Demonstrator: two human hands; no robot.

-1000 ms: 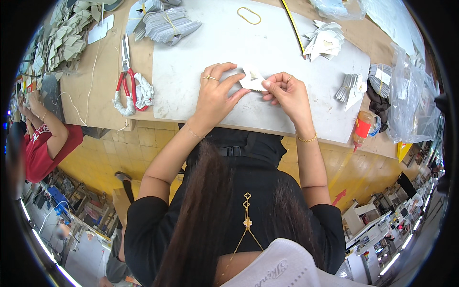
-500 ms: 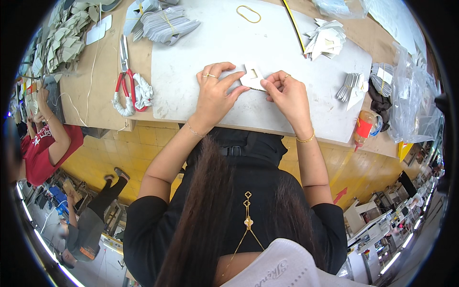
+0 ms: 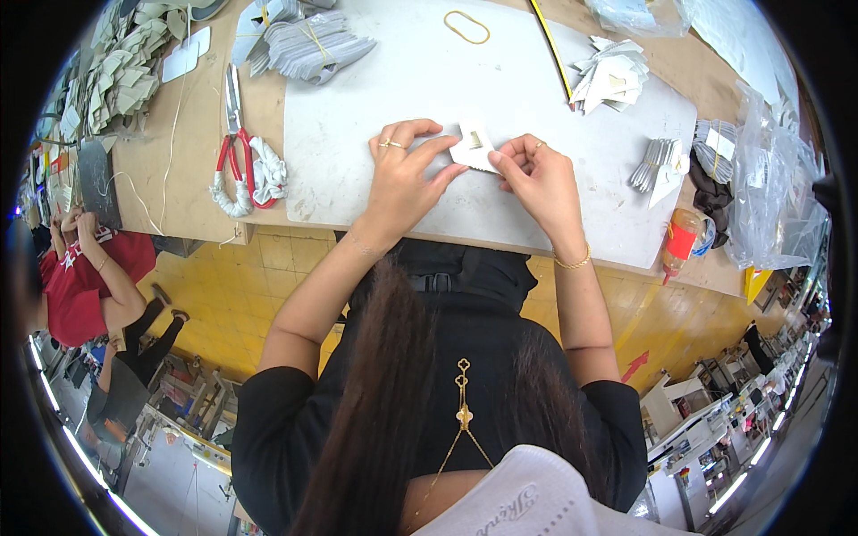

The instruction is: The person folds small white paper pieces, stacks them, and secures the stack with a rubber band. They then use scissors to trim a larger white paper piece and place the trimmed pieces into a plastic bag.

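Note:
Between my two hands is a small white cut piece (image 3: 471, 155) with a rectangular opening and a toothed lower edge. Its material, card or leather, I cannot make out. My left hand (image 3: 404, 174) has thumb and index finger on the piece's left edge. At the lower right corner, my right hand (image 3: 539, 183) pinches it between thumb and curled fingers. The piece is held just over a pale grey work mat (image 3: 357, 134). A stack of similar white pieces (image 3: 611, 76) lies at the far right of the mat.
Red-handled scissors (image 3: 238, 152) with wrapped grips lie left of the mat. Grey bundles (image 3: 308, 46), a rubber band (image 3: 466, 27) and a yellow-black pencil (image 3: 551, 52) are at the back. To the right are another bundle (image 3: 660, 168), a glue bottle (image 3: 681, 239) and plastic bags (image 3: 770, 188).
The white piece has tilted slightly in my fingers; both hands stay nearly in place. At lower left, a walking person has moved further left, and a co-worker in red has shifted their hands.

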